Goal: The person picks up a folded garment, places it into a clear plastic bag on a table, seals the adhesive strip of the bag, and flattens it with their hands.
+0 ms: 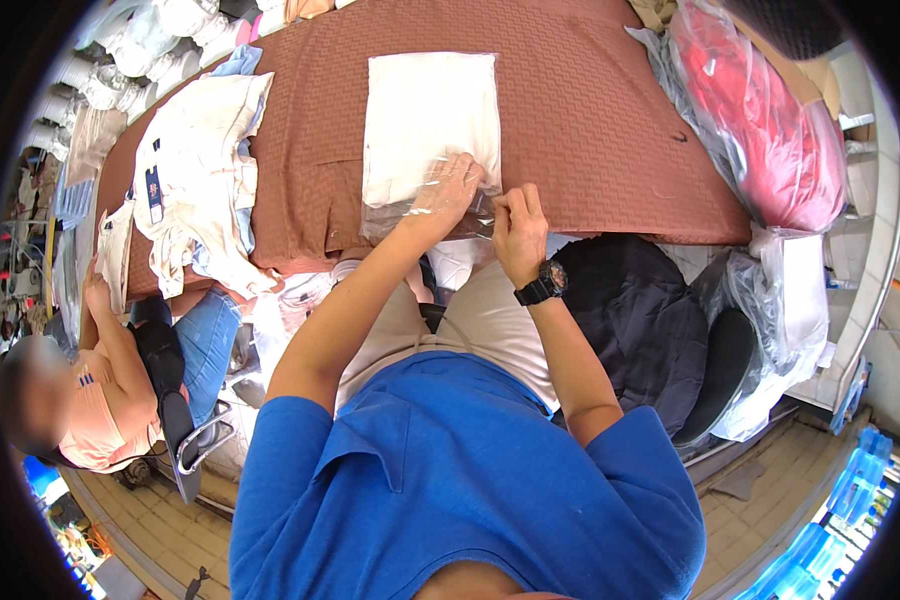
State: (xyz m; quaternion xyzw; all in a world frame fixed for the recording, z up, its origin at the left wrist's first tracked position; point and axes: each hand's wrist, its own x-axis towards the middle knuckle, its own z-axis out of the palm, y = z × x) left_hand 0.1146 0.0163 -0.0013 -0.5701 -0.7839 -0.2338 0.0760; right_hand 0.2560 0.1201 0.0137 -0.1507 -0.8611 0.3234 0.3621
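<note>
A folded white garment [425,110] lies flat inside a clear plastic bag [385,219] on the brown-covered table in front of me. The bag's near end, without cloth in it, reaches the table's front edge. My left hand [454,187] rests on the bag over the garment's lower right part, fingers stretched out and holding nothing. Beside it, my right hand [519,228] is closed, thumb and fingers pinching the bag's near right corner. A dark watch sits on my right wrist.
Cream garments [195,150] with a dark tag are piled on the table's left. A person in an orange shirt [115,405] sits there, holding a cream piece. At the right lie red bagged goods [755,120]; a black padded item [625,340] is beside my leg.
</note>
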